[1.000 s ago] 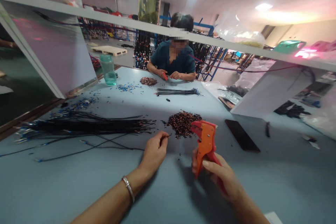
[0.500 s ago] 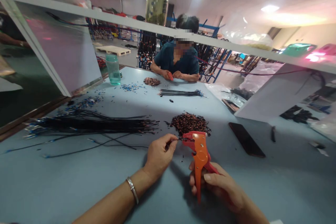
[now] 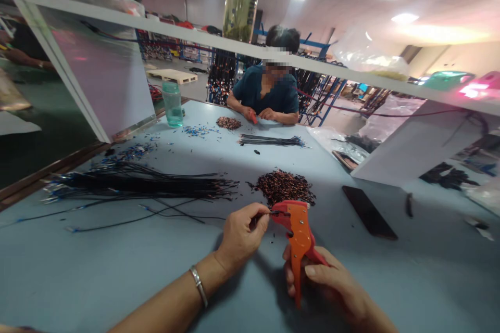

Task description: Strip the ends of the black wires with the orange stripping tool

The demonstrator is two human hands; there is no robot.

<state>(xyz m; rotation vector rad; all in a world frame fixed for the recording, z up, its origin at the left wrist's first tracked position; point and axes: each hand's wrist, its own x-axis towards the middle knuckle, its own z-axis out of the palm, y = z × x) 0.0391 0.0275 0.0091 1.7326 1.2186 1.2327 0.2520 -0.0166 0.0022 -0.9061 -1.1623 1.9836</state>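
In my right hand (image 3: 328, 281) is an orange and red wire stripper (image 3: 300, 234), held upright with my fingers around its handles. My left hand (image 3: 244, 231) pinches a thin black wire (image 3: 274, 213) between thumb and fingertips. The end of this wire sits in the stripper's jaws; most of its length is hidden by my hand. Right behind the jaws lies a heap of short black and copper offcuts (image 3: 285, 186). A bundle of black wires (image 3: 140, 185) with blue-tipped ends lies to the left, and several loose wires (image 3: 172, 212) lie in front of it.
A dark phone (image 3: 369, 212) lies to the right. Across the table, a person (image 3: 267, 91) holds a red tool near a smaller wire bundle (image 3: 272, 140). A green bottle (image 3: 172, 105) stands back left by scattered blue pieces (image 3: 135, 153). A shelf (image 3: 187, 32) spans the table.
My left hand has moved slightly right, bringing the wire end further into the stripper's jaws. The jaws look closer together. The whole view has shifted slightly.
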